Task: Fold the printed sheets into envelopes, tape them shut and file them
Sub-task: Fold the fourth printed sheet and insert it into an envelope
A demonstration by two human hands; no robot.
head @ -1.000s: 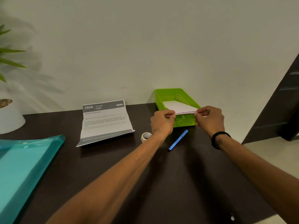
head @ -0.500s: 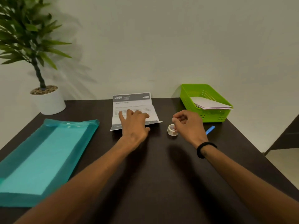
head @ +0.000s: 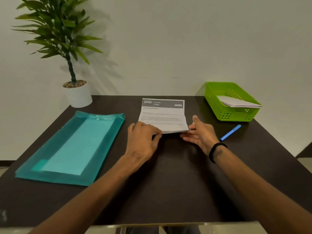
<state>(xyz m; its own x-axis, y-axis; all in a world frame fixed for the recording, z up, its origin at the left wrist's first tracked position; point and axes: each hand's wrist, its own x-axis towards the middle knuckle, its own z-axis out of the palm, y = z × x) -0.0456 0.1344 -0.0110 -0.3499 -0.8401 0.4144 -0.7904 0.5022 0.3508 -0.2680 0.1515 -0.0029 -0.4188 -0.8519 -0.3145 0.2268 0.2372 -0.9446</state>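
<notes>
**Both hands now on the next sheet**

Head view: Half a second ago the left hand lay flat on the printed sheet and the right hand was at the tape roll; a second ago both hands were setting a folded packet into the green basket. Now the left hand point(head: 143, 141) and the right hand point(head: 200, 132) have come to the near edge of the printed sheet point(head: 163, 115), which lies on the dark table point(head: 168, 183) at about 12 o'clock from the person, its header toward the wall. The left fingers are curled together, pinching the near left corner; the right thumb and fingertips pinch the near right corner, the other fingers loosely apart. That edge is lifted slightly off the table.

The tape roll is no longer visible; the right hand probably hides it, though I cannot tell. The green basket point(head: 217, 105) at 2 o'clock holds folded paper point(head: 236, 102). A blue pen point(head: 230, 132) lies just right of the right hand. A teal folder point(head: 72, 147) sits at 10 o'clock, a potted plant point(head: 74, 85) beyond it.

One packet looks filed; folding of this sheet appears to be starting.
</notes>
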